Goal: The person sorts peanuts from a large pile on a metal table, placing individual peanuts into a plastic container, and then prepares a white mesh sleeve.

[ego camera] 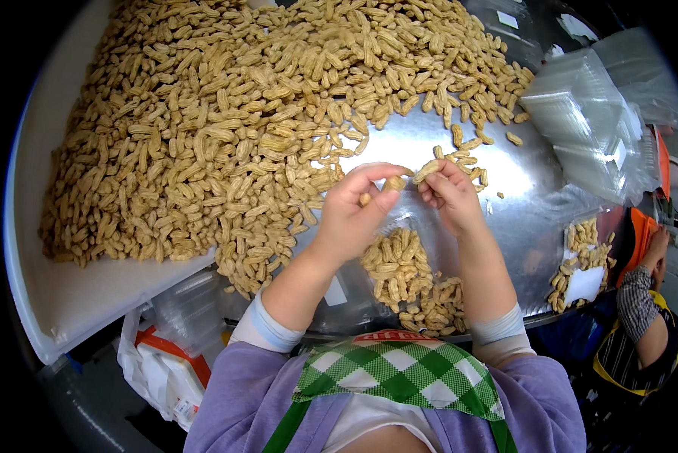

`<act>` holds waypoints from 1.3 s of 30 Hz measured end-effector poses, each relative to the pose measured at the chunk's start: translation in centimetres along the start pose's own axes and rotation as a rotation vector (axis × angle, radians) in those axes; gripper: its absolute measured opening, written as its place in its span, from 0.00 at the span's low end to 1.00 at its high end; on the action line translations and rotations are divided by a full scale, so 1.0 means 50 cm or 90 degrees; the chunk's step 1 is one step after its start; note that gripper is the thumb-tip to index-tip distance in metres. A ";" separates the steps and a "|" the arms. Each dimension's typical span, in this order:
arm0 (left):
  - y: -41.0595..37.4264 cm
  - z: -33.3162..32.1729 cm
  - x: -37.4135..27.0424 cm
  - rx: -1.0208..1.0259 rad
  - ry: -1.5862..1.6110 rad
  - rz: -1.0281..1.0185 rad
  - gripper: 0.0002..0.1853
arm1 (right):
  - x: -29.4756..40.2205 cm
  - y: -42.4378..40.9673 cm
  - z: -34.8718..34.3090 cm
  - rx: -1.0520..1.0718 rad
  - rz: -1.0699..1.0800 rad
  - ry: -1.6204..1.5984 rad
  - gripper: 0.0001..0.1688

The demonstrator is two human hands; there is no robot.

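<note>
My left hand (358,206) grips an unshelled peanut (394,183) between thumb and fingers, and a smaller piece of peanut (365,199) shows at its palm. Just to the right, my right hand (449,192) pinches another unshelled peanut (426,171). The two hands are close together over a shiny metal table (520,170). Between my forearms lies a clear bag holding peanuts (401,272), with loose-looking peanuts (441,306) at its lower right. A few peanuts (466,158) lie on the metal right behind my right hand.
A large heap of peanuts (203,130) spreads from a white tray (118,283) onto the table. Stacked clear plastic bags (582,119) sit at the right. Farther right are more peanuts (588,255) with a white card (585,285), near another person's arm (645,300). A white carrier bag (157,374) is at lower left.
</note>
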State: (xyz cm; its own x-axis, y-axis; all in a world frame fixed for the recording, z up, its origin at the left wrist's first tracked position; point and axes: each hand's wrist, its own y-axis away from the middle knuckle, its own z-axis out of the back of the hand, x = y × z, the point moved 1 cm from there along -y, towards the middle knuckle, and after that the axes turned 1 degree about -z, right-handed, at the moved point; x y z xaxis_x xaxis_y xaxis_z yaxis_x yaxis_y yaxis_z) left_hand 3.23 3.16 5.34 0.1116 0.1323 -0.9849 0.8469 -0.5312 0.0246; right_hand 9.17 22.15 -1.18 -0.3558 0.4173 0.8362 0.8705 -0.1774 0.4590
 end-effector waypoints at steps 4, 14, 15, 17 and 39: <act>-0.009 0.011 0.037 0.009 0.275 0.257 0.13 | 0.033 0.048 -0.023 0.127 -0.001 -0.251 0.10; 0.003 -0.041 0.036 0.054 0.195 0.199 0.10 | 0.034 0.082 -0.049 0.102 0.038 -0.209 0.13; 0.004 -0.041 0.038 0.059 0.180 0.176 0.10 | 0.035 0.085 -0.052 0.100 0.042 -0.193 0.13; 0.007 -0.035 0.035 0.073 0.115 0.155 0.08 | 0.036 0.090 -0.058 0.094 0.050 -0.160 0.13; 0.010 -0.021 0.006 0.089 -0.186 -0.097 0.07 | -0.024 0.099 -0.065 0.200 -0.035 -0.267 0.19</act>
State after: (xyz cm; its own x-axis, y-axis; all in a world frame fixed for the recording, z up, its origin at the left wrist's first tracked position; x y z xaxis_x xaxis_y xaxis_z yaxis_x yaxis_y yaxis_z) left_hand 4.21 3.81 5.24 -0.1805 -0.0150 -0.9835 0.7609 -0.6357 -0.1300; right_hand 12.79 17.88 1.07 -0.2927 0.7509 0.5920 0.9375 0.1036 0.3321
